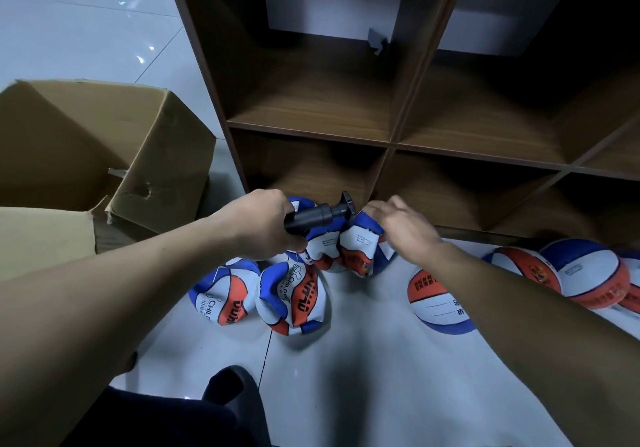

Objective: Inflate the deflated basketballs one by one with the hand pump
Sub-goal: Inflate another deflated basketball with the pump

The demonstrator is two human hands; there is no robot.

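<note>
My left hand (258,225) grips the barrel of a black hand pump (320,216), whose T-handle points right. My right hand (403,227) pinches the top of a crumpled, deflated basketball (360,251) in blue, white and orange, right beside the pump handle. Another deflated ball (323,247) lies under the pump. Two more flat balls (225,296) (292,299) rest on the floor nearer me. To the right sit rounder, inflated balls (433,303) (585,273), partly hidden by my right forearm.
A dark wooden cubby shelf (391,145) with bare compartments stands directly behind the balls. An open cardboard box (104,156) sits at the left. My black slipper (232,387) is on the pale tiled floor (363,377) below.
</note>
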